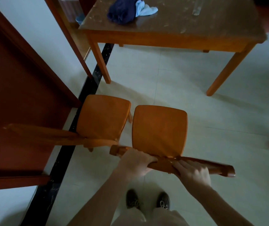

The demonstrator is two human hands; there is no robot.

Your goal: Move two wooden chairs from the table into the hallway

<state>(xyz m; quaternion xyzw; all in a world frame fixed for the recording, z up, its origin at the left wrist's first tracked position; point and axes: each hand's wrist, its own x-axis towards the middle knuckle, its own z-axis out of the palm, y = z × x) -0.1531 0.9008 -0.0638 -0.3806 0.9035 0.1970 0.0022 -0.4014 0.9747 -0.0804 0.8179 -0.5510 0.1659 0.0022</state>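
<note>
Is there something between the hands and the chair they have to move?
No. Both hands already grip the top rail of the right chair: the left hand near its left end, the right hand further right. The other chair stands close beside it on the left, apparently not touching, and could catch if the chair is swung that way.

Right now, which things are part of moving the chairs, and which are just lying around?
Part of the job:
- right chair, both hands on its backrest: left hand, right hand
- left chair, standing beside it, untouched

Just lying about:
- table
- dark blue cloth and light blue cloth on the table
- clear glass on the table
</note>
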